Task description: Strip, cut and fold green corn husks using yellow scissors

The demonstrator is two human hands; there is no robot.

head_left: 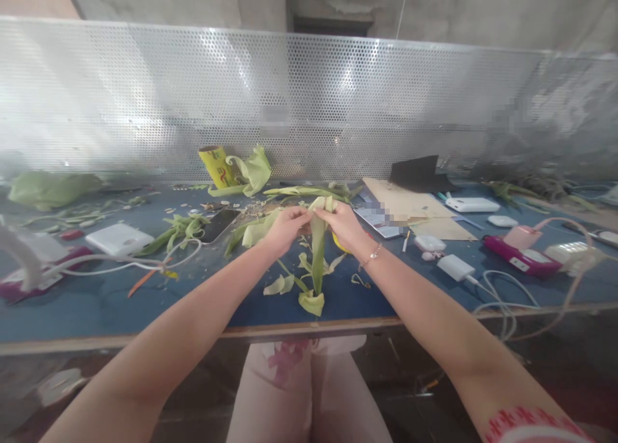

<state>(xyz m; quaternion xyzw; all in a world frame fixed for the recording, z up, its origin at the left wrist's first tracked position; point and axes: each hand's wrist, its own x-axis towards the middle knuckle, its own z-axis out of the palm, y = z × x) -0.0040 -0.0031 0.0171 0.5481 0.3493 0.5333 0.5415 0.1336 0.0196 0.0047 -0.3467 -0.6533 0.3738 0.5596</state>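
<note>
Above the blue tabletop, a pale green corn husk (317, 253) hangs down between my two hands. My left hand (290, 226) pinches its upper end from the left, fingers closed. From the right, the closed fingers of my right hand (346, 225) grip the same husk close by; a thin bracelet circles that wrist. Below, its strip reaches toward a curled husk piece (311, 303) near the table edge; I cannot tell whether they are joined. More husk scraps (279, 284) lie just left of it. Something yellow (340, 243) shows partly behind my right hand.
At the back stand a yellow roll (218, 167) and a large curled husk (255, 171) before a perforated metal screen (193, 95). A phone (221, 225) and white power bank (120, 239) lie left. On the right are cardboard (405, 198), a charger (456, 268), cables and a magenta box (519, 257).
</note>
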